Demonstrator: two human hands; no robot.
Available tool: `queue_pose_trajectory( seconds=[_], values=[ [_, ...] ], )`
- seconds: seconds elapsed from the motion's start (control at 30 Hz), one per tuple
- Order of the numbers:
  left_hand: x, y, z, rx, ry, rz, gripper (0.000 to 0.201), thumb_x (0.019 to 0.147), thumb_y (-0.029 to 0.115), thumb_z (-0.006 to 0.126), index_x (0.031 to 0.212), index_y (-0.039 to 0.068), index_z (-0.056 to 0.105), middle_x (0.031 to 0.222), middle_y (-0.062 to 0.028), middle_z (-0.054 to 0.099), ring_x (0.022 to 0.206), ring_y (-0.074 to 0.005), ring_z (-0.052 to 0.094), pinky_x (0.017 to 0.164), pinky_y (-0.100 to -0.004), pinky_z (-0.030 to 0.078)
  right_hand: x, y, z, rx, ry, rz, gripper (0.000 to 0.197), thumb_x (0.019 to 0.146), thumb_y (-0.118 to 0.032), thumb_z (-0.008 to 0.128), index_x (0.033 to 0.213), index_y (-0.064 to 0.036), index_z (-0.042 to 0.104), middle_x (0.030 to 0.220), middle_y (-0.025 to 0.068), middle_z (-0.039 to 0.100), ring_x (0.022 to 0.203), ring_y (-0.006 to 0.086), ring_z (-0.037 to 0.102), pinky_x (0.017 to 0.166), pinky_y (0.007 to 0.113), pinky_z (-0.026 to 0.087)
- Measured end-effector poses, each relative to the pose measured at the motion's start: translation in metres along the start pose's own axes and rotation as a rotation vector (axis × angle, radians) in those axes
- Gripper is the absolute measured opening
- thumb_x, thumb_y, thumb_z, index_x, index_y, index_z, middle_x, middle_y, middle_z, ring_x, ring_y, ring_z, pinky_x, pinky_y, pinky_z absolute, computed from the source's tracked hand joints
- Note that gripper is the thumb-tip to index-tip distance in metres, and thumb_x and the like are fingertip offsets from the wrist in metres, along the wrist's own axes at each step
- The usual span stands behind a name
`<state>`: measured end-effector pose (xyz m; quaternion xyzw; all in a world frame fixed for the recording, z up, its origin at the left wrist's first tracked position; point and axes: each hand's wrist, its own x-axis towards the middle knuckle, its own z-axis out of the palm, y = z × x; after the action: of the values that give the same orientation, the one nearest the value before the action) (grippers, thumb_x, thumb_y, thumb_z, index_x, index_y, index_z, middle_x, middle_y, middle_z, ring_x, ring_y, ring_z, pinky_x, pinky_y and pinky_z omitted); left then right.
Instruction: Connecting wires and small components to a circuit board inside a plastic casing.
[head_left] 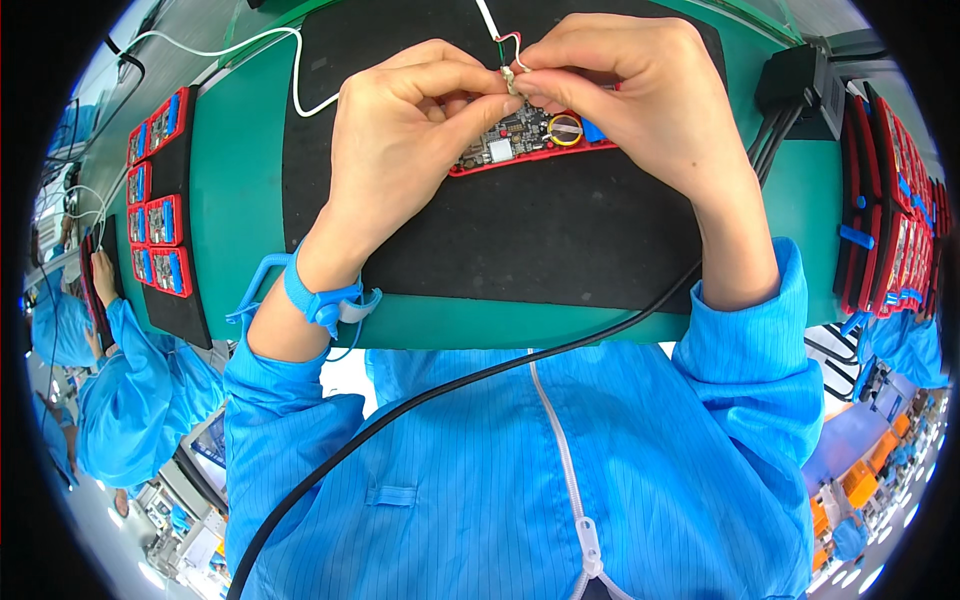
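Observation:
Over the far part of the black mat (520,240), both my hands meet at a small whitish connector (510,80) with thin red, green and white wires. My left hand (395,145) pinches it from the left between thumb and forefinger. From the right, my right hand (640,105) pinches the connector and its wires, fingertips nearly touching the left ones. A white cable (487,18) comes down to these wires from above. Just below my fingers lies a circuit board (520,132) in a red holder (545,156), with a round yellow-rimmed coin cell (565,129). My hands partly hide the board.
Red holders with boards (165,222) stand on a black panel at left; more red holders (905,240) are stacked at right. A black box (800,92) with cables sits far right. A black cable (480,373) crosses before me. A blue wrist strap (325,303) circles my left wrist. Co-workers sit left.

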<state>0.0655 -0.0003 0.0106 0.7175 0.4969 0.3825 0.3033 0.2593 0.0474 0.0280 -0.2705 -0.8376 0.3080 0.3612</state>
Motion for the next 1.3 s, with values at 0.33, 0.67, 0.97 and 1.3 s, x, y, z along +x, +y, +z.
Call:
queue_pose_trajectory(
  seconds=[0.33,0.67,0.97,1.3],
  values=[
    [0.0,-0.0027,-0.0018,-0.062,-0.009,-0.038,0.007,0.08,-0.002,0.072,0.087,-0.004,0.07,0.086,-0.0029,0.064,0.072,-0.005,0.058,0.059,-0.0174,0.046,-0.0003,0.0014,0.0021,-0.023,0.019,-0.013,0.009,0.077,-0.005,0.071,0.083,0.0016,0.069,0.074,0.0136,0.066,0.065,0.0277,0.065,0.057,0.031,0.05],
    [0.0002,-0.0008,-0.0013,-0.039,-0.007,-0.043,0.008,0.081,-0.001,0.073,0.087,-0.004,0.07,0.087,-0.0035,0.064,0.073,-0.0054,0.059,0.06,-0.0176,0.047,-0.0015,0.0013,0.0015,0.007,0.017,0.027,0.009,0.078,-0.005,0.071,0.083,0.0014,0.069,0.073,0.0134,0.065,0.063,0.0268,0.065,0.055,0.031,0.049],
    [0.0006,-0.0034,-0.0014,-0.054,-0.015,-0.053,0.007,0.081,-0.001,0.072,0.088,-0.004,0.07,0.088,-0.0039,0.065,0.074,-0.006,0.06,0.061,-0.0177,0.048,-0.0009,0.0036,0.0028,-0.023,0.018,-0.02,0.008,0.078,-0.006,0.071,0.082,0.0013,0.068,0.072,0.0133,0.065,0.063,0.0277,0.064,0.056,0.032,0.05],
    [0.0008,-0.0044,-0.0018,-0.069,-0.034,-0.052,0.008,0.082,-0.003,0.07,0.09,-0.005,0.07,0.09,-0.005,0.066,0.078,-0.0078,0.063,0.065,-0.018,0.05,0.001,0.0016,-0.0011,-0.047,-0.023,-0.044,0.009,0.077,-0.006,0.071,0.082,0.0013,0.068,0.073,0.0134,0.065,0.065,0.0294,0.064,0.057,0.033,0.05]
  ],
)
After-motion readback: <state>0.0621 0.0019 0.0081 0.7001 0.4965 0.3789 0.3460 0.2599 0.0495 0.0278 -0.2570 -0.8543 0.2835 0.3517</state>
